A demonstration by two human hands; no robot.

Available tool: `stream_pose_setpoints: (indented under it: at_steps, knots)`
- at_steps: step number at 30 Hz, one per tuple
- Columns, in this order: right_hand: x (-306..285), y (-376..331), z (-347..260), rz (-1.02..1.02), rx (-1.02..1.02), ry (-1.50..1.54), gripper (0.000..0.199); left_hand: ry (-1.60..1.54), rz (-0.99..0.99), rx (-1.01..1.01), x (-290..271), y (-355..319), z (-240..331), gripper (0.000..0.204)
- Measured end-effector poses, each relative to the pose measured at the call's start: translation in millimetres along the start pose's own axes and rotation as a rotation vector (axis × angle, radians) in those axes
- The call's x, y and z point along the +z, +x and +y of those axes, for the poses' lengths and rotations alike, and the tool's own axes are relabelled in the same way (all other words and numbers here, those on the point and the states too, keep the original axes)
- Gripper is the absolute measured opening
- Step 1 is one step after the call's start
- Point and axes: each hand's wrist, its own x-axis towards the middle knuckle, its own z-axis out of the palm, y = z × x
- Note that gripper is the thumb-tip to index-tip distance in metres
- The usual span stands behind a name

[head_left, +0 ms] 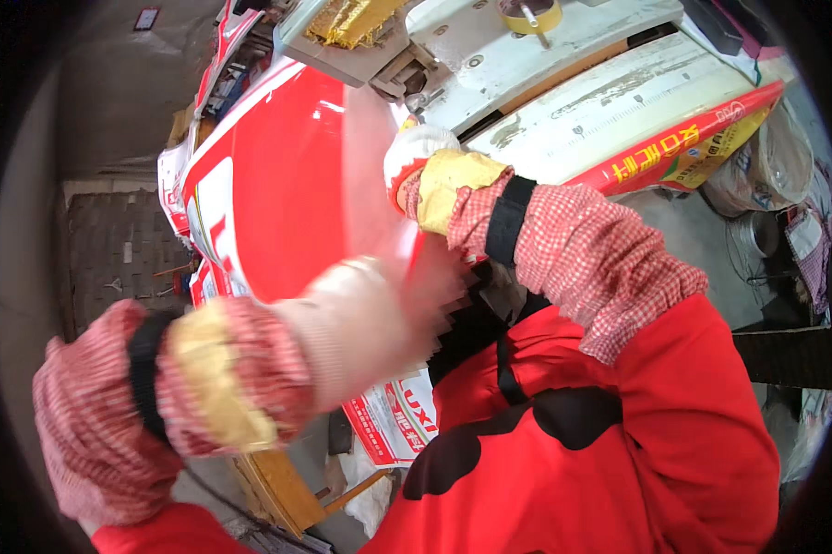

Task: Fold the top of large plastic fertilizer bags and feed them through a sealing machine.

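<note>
Two gloved hands on one glossy red-and-white printed sack, which is draped over the machine bed and hangs toward me. From where I'm watching, the left hand is motion-blurred low in the frame, lying across the lower part of the sack; looks like a flat press or sweep on the material, but w/ that blur I can't tell if the fingers are curled or spread. The right hand is up at the sack's top right edge, fingers pinched closed on the material right next to the sewing head. My guess: that grip keeps the edge lined up w/ the machine while the other hand smooths or feeds the bulk. Both hands wear white knit gloves w/ yellow cuffs, plus red-checked sleeve covers over a red top.

Surface: white metal machine table, paint worn and scuffed, w/ a wood-coloured strip along it. A yellow tape roll sits on top near the far edge. More printed sacks lie stacked below the left hand, and another red-and-yellow one hangs off the table's right side.

Room: rough workshop, grey concrete floor, dark woven mat at left, plastic-wrapped rolls and clutter at right. Bits of wood frame under the stack, detail unclear.
</note>
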Motion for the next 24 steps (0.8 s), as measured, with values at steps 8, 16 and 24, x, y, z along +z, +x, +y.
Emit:
stream_pose_setpoints:
  at_steps: [8,16,24]
  knots:
    - [37.6,-52.7,13.5,-0.014,-0.024,0.194,0.017,-0.053,-0.352,-0.059,-35.1,-27.8,-40.7,0.041]
    - [61.9,-4.0,9.5,0.004,-0.078,0.398,0.02,-0.142,-0.142,0.009,-74.2,-14.2,-37.8,0.017]
    - [15.1,-0.2,23.9,-0.587,-0.003,0.614,0.033,-0.482,-0.027,0.022,-46.7,-2.5,6.2,0.012]
